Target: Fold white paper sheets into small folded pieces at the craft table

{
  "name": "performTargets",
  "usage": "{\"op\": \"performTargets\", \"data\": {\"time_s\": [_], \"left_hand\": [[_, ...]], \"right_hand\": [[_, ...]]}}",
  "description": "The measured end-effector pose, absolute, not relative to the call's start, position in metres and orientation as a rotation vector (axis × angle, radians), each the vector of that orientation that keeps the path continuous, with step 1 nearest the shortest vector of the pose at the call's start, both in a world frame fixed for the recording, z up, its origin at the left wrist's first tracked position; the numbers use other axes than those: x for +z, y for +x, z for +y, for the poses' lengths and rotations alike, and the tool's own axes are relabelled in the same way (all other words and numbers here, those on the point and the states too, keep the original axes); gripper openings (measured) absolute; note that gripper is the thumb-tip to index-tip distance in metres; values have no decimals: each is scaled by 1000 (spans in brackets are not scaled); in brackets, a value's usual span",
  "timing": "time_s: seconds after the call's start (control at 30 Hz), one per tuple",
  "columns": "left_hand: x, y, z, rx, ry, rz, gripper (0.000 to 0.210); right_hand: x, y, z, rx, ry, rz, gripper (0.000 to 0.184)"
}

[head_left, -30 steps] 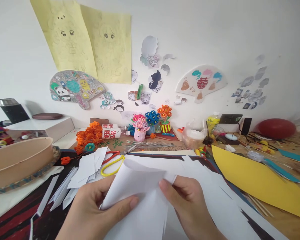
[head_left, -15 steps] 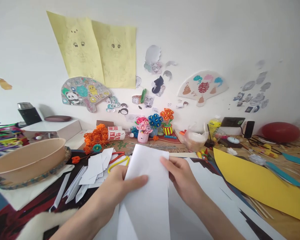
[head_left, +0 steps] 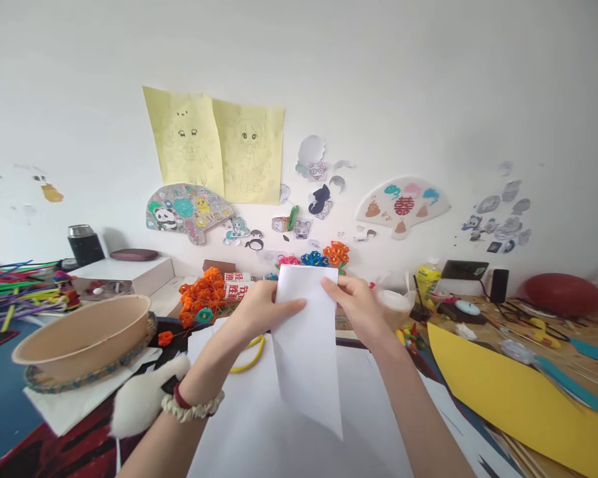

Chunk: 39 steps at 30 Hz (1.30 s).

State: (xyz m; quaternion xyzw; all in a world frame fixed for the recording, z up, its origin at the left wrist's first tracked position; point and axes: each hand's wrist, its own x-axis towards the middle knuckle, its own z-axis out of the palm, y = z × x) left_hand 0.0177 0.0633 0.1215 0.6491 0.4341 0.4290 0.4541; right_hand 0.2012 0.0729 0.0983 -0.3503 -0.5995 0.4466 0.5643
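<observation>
A folded sheet of white paper [head_left: 306, 352] is held upright between my two hands, its lower end hanging as a slanted point. My left hand [head_left: 262, 305] grips the left edge, thumb flat across the front and fingers behind. On the right edge, near the top corner, my right hand [head_left: 356, 302] pinches the sheet with thumb and fingers. Below it a larger white sheet [head_left: 259, 425] covers the work surface. Just left of the folded paper, a yellow scissors handle [head_left: 252, 358] shows partly. A scrunchie [head_left: 194, 406] circles my left wrist.
Left stand a beige basin [head_left: 82, 338], orange pipe-cleaner flowers [head_left: 202, 295] and a white fluffy thing [head_left: 147, 398]. Rightward lie yellow card [head_left: 518, 392] and blue strips [head_left: 573, 385]. Behind are a yellow bottle [head_left: 427, 279], a plastic cup [head_left: 396, 302] and a white wall with drawings.
Both hands have lifted the folded paper up and away from me, and its lower end now hangs free. The view has tilted upward. The loose paper pieces on the left are now mostly hidden.
</observation>
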Motion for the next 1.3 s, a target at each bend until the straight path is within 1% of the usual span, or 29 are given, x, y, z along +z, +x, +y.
{"op": "performTargets", "data": {"time_s": [0.17,0.4,0.7,1.07,1.3], "left_hand": [[133,17,65,1098,1540,966,32],[132,16,60,1222,1460,1069,30],[136,18,54,1288,1418,1088,29],[129,20,57,1320,1430,1112,31],[129,23,58,1377,1432,1109,27]], "right_hand": [[93,202,70,1158,-826,-1442,37],[97,206,69,924,-921,-1512,33],[115,208,53,917,-942,-1652,41],[111,208,57,941,-946,-1665,42],[109,207,58,965,-907,-1664,43]]}}
